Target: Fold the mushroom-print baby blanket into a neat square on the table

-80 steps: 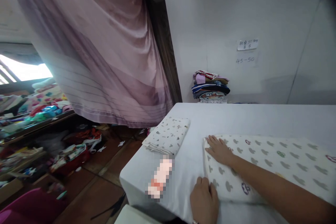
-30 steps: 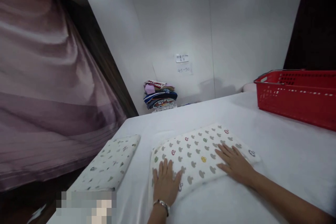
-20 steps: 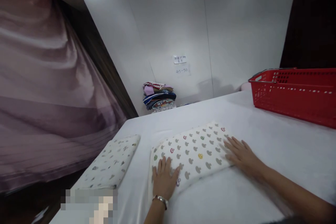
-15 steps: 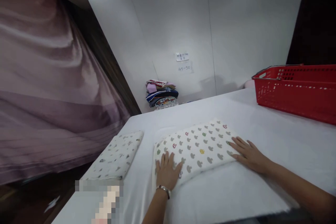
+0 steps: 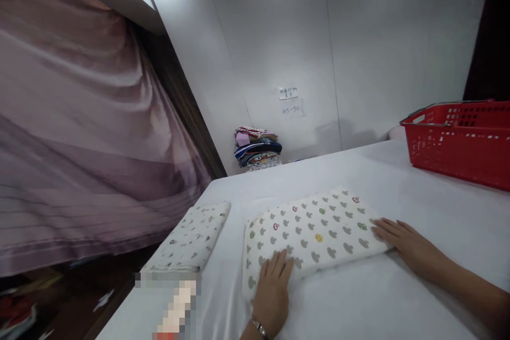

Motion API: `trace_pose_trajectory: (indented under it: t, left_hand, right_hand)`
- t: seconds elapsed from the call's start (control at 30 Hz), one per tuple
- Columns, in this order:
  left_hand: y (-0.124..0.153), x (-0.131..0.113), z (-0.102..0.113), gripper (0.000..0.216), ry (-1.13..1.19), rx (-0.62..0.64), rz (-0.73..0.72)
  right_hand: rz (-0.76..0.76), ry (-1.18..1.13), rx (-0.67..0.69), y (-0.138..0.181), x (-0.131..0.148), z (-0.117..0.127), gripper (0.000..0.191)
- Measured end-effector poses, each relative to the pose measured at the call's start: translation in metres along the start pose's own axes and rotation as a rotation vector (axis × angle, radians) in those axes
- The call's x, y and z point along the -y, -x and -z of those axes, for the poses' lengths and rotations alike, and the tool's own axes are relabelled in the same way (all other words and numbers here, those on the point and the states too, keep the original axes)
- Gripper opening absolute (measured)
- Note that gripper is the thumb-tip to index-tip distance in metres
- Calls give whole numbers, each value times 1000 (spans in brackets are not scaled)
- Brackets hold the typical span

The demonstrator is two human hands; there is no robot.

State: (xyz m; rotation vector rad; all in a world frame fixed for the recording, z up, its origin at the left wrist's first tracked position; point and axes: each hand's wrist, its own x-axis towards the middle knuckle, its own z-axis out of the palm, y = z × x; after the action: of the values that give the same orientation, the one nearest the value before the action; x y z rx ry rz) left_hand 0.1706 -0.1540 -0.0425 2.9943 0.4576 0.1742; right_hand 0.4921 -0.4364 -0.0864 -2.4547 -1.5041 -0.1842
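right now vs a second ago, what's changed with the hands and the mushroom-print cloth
The right hand moved outward to the right edge of the white rectangular mushroom-print cloth; the left hand drew its fingers closer together. The red plastic basket and folded white small-print cloth stayed put.

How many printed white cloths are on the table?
2: the mushroom-print cloth, touched by the left hand and right hand, and another printed cloth near the left edge of the table. Others may be hidden beneath.
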Motion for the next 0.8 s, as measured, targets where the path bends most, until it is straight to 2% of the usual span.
trace_pose_trajectory:
  t: [0.1,0.17,0.3,0.37,0.43,0.5,0.57,0.6,0.7,0.8]
  left_hand:
    - [-7,4,-7,79,-39,12,59]
    - [-9,10,-8,80,-72,19,96]
    - [-9,15,-8,76,-120,46,125]
    - [-10,1,-13,70,-138,61,100]
    - [-12,-27,-29,63,-147,83,83]
    - [-15,-64,-54,52,-127,95,92]
    - [-19,-97,-82,46,-105,60,107]
    - [-21,-109,-94,46,-94,85,110]
    - [-23,-122,-117,45,-59,112,108]
    - [-16,-110,-122,43,-32,103,50]
  right_hand:
    - [-16,-13,-15,-8,2,-2,62]
    - [-10,-26,-11,-11,-1,-4,61]
    - [41,30,-60,-20,-27,3,53]
    - [78,94,-120,-26,-49,15,52]
    - [109,149,-193,-31,-76,27,54]
    - [119,179,-231,-32,-101,32,58]
    - [101,171,-208,-27,-120,27,54]
    - [75,148,-183,-23,-127,22,52]
    - [-23,61,-138,-11,-134,6,49]
    - [-104,47,-174,-6,-124,1,53]
